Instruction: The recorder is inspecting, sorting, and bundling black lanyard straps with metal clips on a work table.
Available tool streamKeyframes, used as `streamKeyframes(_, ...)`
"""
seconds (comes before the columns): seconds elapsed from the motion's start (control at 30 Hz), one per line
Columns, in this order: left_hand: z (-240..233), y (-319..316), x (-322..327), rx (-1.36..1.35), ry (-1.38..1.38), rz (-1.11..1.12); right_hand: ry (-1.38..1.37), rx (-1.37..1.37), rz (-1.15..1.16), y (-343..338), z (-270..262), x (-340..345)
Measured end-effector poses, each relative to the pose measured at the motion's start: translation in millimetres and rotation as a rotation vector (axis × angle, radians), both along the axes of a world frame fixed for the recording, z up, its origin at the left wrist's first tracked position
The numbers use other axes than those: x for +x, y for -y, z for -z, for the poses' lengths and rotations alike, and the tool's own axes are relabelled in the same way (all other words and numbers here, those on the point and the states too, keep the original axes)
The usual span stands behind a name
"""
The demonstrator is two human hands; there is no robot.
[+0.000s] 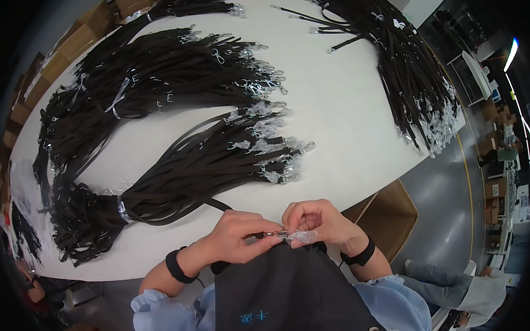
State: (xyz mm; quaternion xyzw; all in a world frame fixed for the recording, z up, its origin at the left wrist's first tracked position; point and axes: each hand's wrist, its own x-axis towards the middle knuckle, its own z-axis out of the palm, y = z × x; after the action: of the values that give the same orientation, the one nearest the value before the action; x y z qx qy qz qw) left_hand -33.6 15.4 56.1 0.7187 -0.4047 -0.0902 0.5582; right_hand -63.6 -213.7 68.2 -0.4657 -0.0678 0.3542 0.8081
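Between thumb and fingers, my left hand (244, 238) grips the metal snap hook (276, 233) at the end of a black strap. My right hand (318, 225) pinches a small clear plastic bag (304, 237) at the hook's other end. The strap runs back towards a tied bundle of black straps (180, 170), whose hooks mostly carry clear plastic covers. Behind it lies a larger bundle of black straps (162, 72) with bare metal hooks at its right end.
Another pile of black straps (398, 60) lies at the right of the white table (329, 124). An open cardboard box (389, 215) stands beside the table edge. Cardboard boxes line the far left. A person (472, 290) is at the right, and another person's hands show at the top.
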Motion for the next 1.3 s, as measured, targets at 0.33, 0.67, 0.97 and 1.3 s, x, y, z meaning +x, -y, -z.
streamKeyframes(0.33, 20.7, 23.3, -24.3, -0.068, -0.235, -0.449, 0.489, -0.535, 0.59, -34.8, 7.6, -21.2)
streamKeyframes(0.67, 82.0, 7.3, -30.1, 0.4, -0.133, -0.061, 0.254, -0.318, 0.665, 13.0, 30.0, -8.7)
streamKeyframes(0.97, 98.0, 36.9, 55.2, 0.508, 0.459, -0.371, -0.009, -0.217, 0.89, 15.3, 56.1, -10.3)
streamKeyframes(1.3, 51.3, 22.7, 36.8, 0.308, 0.26, -0.347, 0.514, -0.635, 0.683, -21.8, 46.6, 2.3)
